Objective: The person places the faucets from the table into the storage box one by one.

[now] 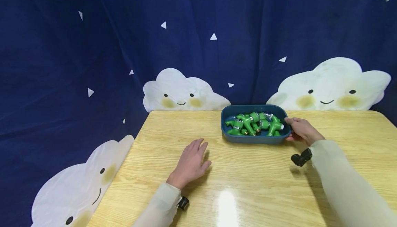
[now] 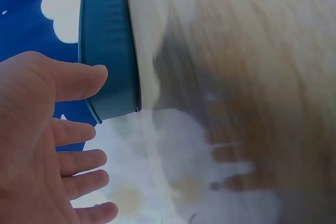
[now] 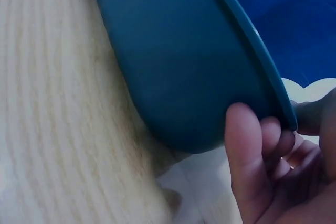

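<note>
A dark blue rectangular plastic tub point(image 1: 252, 139) with rounded corners is at the table's far side. Inside lie several green plastic taps point(image 1: 248, 121), piled loosely, some with metal or white ends. My right hand point(image 1: 302, 130) grips the tub's right end by the rim. In the right wrist view, curled fingers point(image 3: 244, 135) press the outer wall just under the lip. My left hand point(image 1: 190, 163) hovers above the wood, in front and left of the tub, holding nothing. Its fingers are spread and relaxed in the left wrist view, where the thumb point(image 2: 79, 81) overlaps the tub's side.
The light wooden table point(image 1: 257, 175) reaches back to a dark blue curtain point(image 1: 192, 20) printed with white clouds and triangles. Small black cameras sit at both wrists, the right one point(image 1: 301, 157) hanging low over the tabletop.
</note>
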`<state>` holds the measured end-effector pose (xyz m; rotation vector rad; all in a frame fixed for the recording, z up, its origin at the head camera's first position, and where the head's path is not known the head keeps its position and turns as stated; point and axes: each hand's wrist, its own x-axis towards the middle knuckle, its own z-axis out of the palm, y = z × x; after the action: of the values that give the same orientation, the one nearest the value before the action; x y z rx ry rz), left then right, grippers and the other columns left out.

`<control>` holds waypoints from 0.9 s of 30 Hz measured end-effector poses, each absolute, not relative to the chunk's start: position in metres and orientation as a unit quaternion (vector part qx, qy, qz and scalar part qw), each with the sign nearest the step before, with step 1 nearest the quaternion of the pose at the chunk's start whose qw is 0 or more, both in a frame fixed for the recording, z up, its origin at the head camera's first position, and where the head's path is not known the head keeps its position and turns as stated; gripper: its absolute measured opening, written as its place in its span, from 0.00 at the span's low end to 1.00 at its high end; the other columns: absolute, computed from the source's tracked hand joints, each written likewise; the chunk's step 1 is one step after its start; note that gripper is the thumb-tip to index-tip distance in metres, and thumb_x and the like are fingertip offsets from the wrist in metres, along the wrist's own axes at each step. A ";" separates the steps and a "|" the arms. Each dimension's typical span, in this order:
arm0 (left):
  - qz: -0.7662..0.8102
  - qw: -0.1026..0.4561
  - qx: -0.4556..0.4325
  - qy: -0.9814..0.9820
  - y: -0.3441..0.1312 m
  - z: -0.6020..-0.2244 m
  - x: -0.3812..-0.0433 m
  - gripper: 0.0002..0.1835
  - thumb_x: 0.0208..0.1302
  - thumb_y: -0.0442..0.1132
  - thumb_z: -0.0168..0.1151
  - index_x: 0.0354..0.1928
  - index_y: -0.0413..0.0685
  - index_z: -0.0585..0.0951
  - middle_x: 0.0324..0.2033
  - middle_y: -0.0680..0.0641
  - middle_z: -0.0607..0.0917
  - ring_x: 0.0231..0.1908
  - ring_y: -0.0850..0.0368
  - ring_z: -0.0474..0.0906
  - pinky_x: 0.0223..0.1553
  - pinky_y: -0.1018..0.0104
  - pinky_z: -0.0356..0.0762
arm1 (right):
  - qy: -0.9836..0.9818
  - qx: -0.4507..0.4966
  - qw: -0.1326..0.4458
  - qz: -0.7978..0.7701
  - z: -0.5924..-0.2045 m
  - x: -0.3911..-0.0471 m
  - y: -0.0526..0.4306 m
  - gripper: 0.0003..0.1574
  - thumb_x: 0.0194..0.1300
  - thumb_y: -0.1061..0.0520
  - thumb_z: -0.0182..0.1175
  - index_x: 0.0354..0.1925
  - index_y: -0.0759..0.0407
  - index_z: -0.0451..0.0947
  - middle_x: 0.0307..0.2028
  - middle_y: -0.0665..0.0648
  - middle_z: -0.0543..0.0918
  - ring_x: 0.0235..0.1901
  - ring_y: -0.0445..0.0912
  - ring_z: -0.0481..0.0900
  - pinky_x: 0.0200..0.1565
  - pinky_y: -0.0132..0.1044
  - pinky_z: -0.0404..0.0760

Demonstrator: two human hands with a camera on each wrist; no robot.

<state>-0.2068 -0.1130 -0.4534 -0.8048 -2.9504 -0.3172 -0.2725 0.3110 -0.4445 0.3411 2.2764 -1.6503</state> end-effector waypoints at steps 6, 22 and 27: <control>-0.100 0.030 -0.266 -0.958 -0.115 -0.453 -0.206 0.37 0.68 0.54 0.61 0.72 0.42 0.66 0.73 0.39 0.65 0.72 0.41 0.62 0.71 0.46 0.64 | 0.789 0.133 0.138 -0.584 -0.447 -0.276 0.310 0.25 0.79 0.42 0.36 0.43 0.63 0.65 0.19 0.46 0.73 0.19 0.35 0.76 0.30 0.33 0.86; -0.110 0.023 -0.264 -0.958 -0.111 -0.454 -0.206 0.36 0.68 0.53 0.61 0.73 0.44 0.65 0.73 0.40 0.64 0.73 0.41 0.60 0.72 0.46 0.62 | 0.804 0.165 0.088 -0.564 -0.445 -0.288 0.303 0.29 0.79 0.41 0.34 0.51 0.67 0.64 0.18 0.46 0.68 0.16 0.35 0.74 0.27 0.32 0.84; -0.111 0.021 -0.264 -0.958 -0.110 -0.454 -0.207 0.36 0.68 0.53 0.60 0.73 0.44 0.65 0.73 0.40 0.64 0.73 0.41 0.60 0.73 0.46 0.61 | 0.791 0.183 0.089 -0.577 -0.450 -0.288 0.304 0.32 0.78 0.38 0.35 0.50 0.66 0.65 0.18 0.46 0.70 0.17 0.36 0.75 0.28 0.32 0.84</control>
<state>-0.2066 -0.1101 -0.4542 -0.8194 -2.9699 -0.3445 -0.2875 0.3040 -0.4499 0.5433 2.3529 -1.7158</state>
